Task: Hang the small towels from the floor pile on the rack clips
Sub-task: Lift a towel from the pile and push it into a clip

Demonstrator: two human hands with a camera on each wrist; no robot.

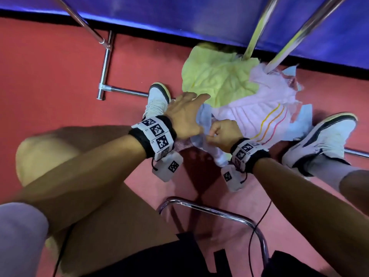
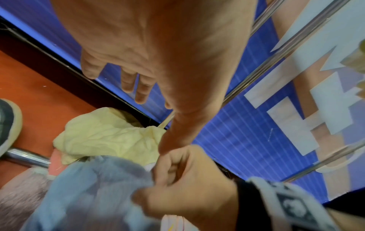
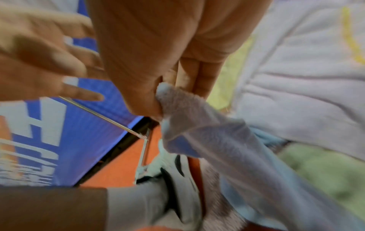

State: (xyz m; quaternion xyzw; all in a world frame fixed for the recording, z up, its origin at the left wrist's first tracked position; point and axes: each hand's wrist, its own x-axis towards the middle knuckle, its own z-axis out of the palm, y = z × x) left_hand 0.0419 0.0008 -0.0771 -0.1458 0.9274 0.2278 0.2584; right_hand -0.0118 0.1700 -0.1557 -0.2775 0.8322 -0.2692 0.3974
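Note:
A pile of small towels lies on the red floor between my feet: a yellow towel (image 1: 215, 80), a pale pink towel (image 1: 259, 108) with coloured stripes, and a light blue towel (image 1: 203, 120) at the near edge. My right hand (image 1: 221, 132) pinches a bunched corner of the light blue towel (image 3: 207, 132) between thumb and curled fingers. My left hand (image 1: 185, 112) hovers beside it over the pile's left edge, its fingers (image 2: 134, 81) straight and holding nothing. The rack's metal tubes (image 1: 299, 37) rise behind the pile. No clip is plainly in view.
The rack's base bars (image 1: 105, 62) run across the floor at the left and under my white shoes (image 1: 157, 96) (image 1: 323, 136). A blue banner wall (image 1: 199, 17) stands just behind the pile. A chrome chair frame (image 1: 219, 212) and a black cable (image 1: 257, 226) lie near me.

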